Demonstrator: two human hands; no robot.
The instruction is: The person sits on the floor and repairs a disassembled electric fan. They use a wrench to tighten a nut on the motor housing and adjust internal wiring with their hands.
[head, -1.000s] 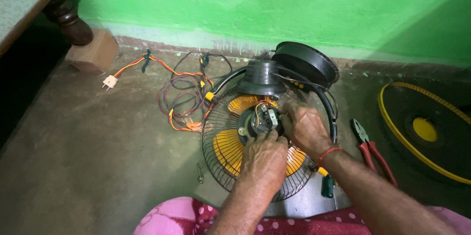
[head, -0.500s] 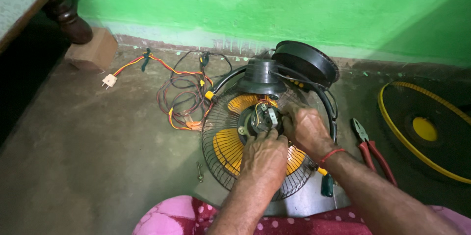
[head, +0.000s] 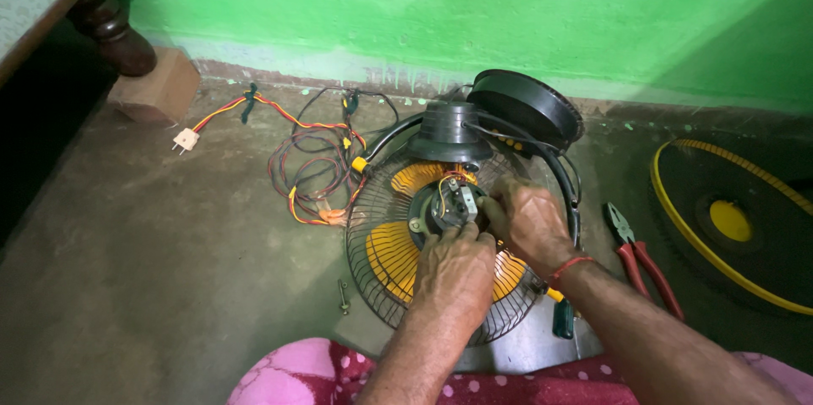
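A table fan lies face down on the concrete floor, its black wire guard (head: 373, 270) over yellow blades (head: 385, 253). At its centre the open motor (head: 445, 202) shows small wires and a metal part. My left hand (head: 455, 274) rests on the guard with fingertips at the motor's lower edge. My right hand (head: 527, 220), a red thread on its wrist, pinches at the motor's right side. What the fingers grip is hidden. A black motor cover (head: 449, 132) and a round black housing (head: 527, 107) sit just behind.
Tangled red, yellow and black wires (head: 309, 172) with a white plug (head: 184, 141) lie left of the fan. Red-handled pliers (head: 637, 257) lie to the right, beside a second yellow-rimmed guard (head: 728, 227). A wooden furniture leg (head: 114, 28) and block (head: 157, 88) stand far left. A bolt (head: 343, 295) lies by the guard.
Both hands stay at the motor with only slight finger movement. The fan and the other things have not moved.
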